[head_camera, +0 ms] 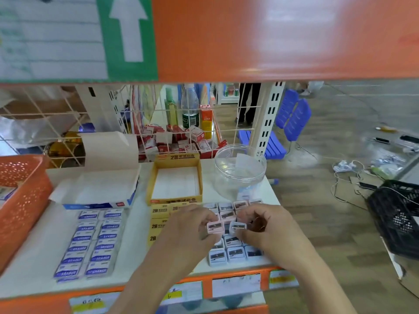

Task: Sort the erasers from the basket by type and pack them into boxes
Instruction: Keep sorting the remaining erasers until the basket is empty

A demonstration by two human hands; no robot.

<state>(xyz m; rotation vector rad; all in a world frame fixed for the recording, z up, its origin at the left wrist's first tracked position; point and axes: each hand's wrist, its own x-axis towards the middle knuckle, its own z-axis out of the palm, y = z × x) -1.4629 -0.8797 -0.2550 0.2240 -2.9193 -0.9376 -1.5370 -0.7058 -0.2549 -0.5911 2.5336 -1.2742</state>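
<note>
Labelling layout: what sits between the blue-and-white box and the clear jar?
The open yellow box, in line between them, as the head view shows.

Above us hangs a green sign with a white arrow; we see a water bottle, blue chairs and a black crate on the floor.

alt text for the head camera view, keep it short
Two hands over a white shelf: the left hand pinches a small pink block, the right hand a pale block, above a cluster of similar blocks. Left of them lie rows of blue-labelled erasers and an orange basket; behind stand an open yellow box and a clear jar.
</note>
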